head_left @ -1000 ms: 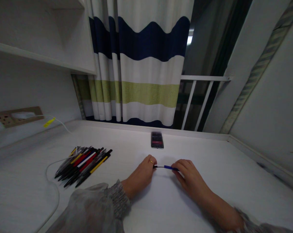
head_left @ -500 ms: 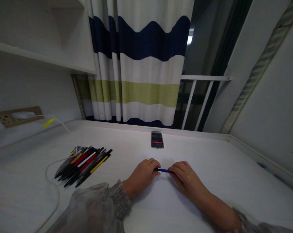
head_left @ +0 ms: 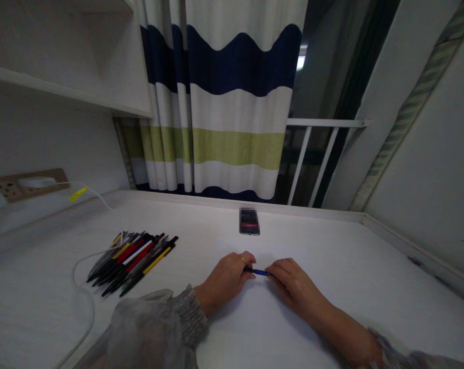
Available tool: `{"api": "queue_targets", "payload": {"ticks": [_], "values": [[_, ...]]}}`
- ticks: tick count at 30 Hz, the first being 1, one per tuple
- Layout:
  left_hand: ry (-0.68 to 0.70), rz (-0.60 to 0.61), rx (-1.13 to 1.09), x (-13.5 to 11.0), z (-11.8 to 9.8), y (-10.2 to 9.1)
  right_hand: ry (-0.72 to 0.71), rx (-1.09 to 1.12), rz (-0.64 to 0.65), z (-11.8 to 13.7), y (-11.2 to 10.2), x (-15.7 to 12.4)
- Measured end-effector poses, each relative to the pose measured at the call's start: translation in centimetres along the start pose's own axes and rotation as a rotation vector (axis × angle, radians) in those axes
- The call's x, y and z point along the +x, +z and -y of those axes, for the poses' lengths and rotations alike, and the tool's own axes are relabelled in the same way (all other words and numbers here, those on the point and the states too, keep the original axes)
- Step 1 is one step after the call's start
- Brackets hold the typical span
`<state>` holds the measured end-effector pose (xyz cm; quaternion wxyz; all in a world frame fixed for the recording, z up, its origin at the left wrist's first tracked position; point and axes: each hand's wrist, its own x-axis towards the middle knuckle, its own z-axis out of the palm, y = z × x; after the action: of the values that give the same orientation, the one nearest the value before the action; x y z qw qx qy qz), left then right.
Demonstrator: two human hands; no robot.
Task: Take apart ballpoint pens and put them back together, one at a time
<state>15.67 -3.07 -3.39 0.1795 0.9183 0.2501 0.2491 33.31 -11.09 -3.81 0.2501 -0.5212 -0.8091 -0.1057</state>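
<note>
A blue pen with a black end spans the gap between my two hands, just above or on the white desk. My left hand, with a ring on one finger, pinches the black end between thumb and fingers. On the other side, my right hand is closed around the blue end, whose tip is hidden by the fingers. Left of my hands lies a pile of several pens in black, red, yellow, white and grey, all pointing roughly the same way.
A phone with a blurred screen lies near the back of the white desk. At the left, a white cable loops past the pens. A power strip is by the left wall, and a striped curtain hangs behind.
Both hands stay on the pen with only a slight shift. The pen's blue end sits a little lower, so it tilts slightly more. The pile and phone have not moved.
</note>
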Motion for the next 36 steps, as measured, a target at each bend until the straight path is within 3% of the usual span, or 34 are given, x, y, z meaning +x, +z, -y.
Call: {"api": "queue_targets", "payload": {"ticks": [12,23,32,36], "values": [[0.06,0.017,0.017,-0.12,0.1,0.44,0.132,-0.017,0.176,0.69,-0.12,-0.09],[0.07,-0.006,-0.002,-0.12,-0.05,0.33,0.076,-0.104,0.214,0.63,-0.13,0.43],[0.077,-0.02,-0.01,-0.15,0.01,0.35,0.281,0.044,0.195,0.7,0.41,-0.25],[0.091,-0.031,-0.004,-0.19,0.05,0.29,0.233,0.025,0.206,0.59,0.04,-0.05]]}}
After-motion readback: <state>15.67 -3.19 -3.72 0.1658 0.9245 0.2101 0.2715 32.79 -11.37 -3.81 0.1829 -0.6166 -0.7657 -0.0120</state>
